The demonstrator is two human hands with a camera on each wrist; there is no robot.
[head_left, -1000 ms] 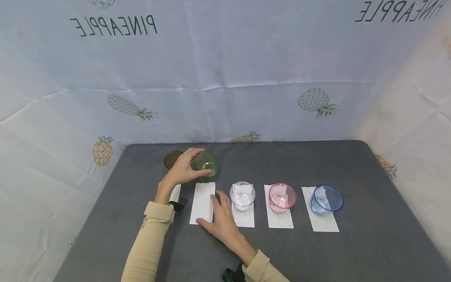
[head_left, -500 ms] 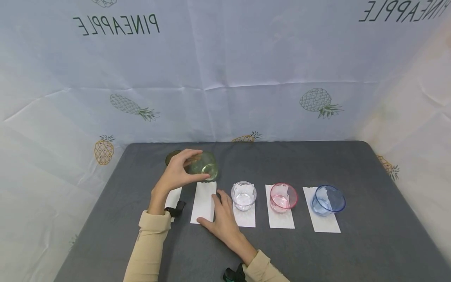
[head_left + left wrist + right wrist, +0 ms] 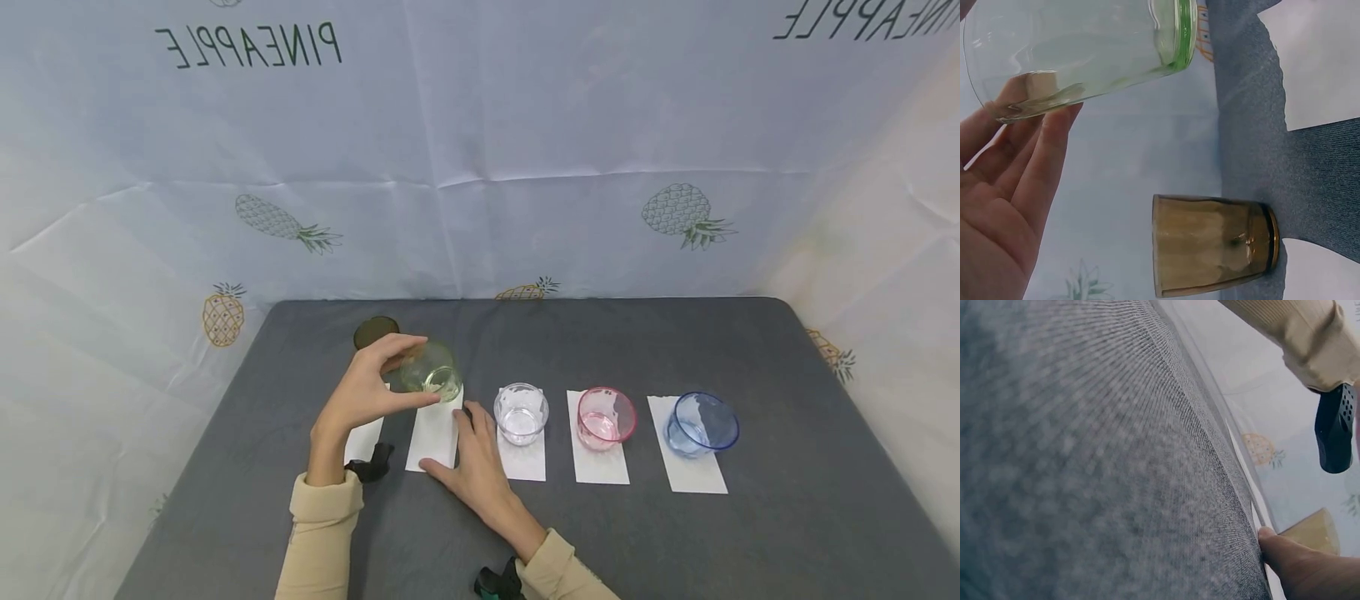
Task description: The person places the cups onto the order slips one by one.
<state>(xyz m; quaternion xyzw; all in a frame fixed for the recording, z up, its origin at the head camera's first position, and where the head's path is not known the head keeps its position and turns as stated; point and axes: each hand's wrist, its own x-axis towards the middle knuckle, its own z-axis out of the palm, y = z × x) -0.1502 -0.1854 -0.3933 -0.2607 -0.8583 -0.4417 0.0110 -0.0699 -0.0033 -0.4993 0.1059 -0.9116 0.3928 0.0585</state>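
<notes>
My left hand (image 3: 367, 387) holds a clear green glass (image 3: 433, 367) between thumb and fingers, tilted above the far end of a white paper slip (image 3: 429, 446). In the left wrist view, the fingers lie along the rim side of the green glass (image 3: 1104, 44), its thick base facing the table. Flat and relaxed, my right hand (image 3: 480, 471) rests at the right edge of that slip, thumb near its lower corner. The right wrist view shows the thumb (image 3: 1291, 559) at the paper's edge. An amber glass (image 3: 375, 331) stands upright behind the left hand.
To the right, a clear glass (image 3: 521, 417), a pink glass (image 3: 606, 421) and a blue glass (image 3: 701, 429) each stand on a paper slip. Another slip (image 3: 365, 440) lies partly under the left wrist. A pineapple-print curtain (image 3: 480, 100) hangs behind the dark grey table (image 3: 810, 500).
My left hand has brought the green glass from behind the slip toward me, over its far end, tilting it on the way. The right hand stays in place.
</notes>
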